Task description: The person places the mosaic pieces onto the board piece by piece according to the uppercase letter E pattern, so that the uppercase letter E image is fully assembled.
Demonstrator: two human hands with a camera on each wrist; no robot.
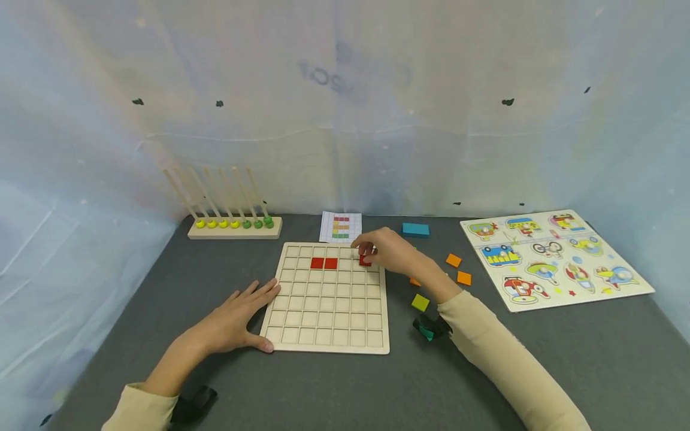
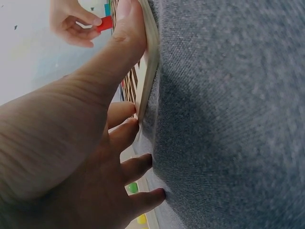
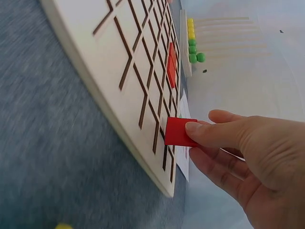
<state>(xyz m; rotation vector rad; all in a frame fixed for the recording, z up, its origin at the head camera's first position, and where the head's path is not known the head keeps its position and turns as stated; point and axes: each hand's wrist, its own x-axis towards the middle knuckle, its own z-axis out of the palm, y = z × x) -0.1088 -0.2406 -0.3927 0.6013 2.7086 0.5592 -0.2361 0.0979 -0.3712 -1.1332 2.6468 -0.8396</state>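
A wooden grid board [image 1: 329, 323] lies on the grey table, with two red tiles [image 1: 323, 263] set side by side in its second row. My right hand [image 1: 389, 251] pinches a third red tile [image 3: 178, 132] between thumb and fingers, just over the board's far right cells [image 1: 365, 261]. My left hand [image 1: 237, 316] lies flat beside the board's left edge, its thumb [image 2: 125, 33] along the near rim and its fingers straight on the cloth. The board's rim [image 2: 148, 71] shows edge-on in the left wrist view, and the red tile [image 2: 106, 23] appears there too.
Loose orange [image 1: 453, 260], yellow-green [image 1: 420, 302] and blue [image 1: 415, 229] pieces lie right of the board. A pattern card [image 1: 341, 227] sits behind it. A peg rack with yellow and green beads [image 1: 234, 226] stands back left. A picture puzzle board [image 1: 555, 257] lies at the right.
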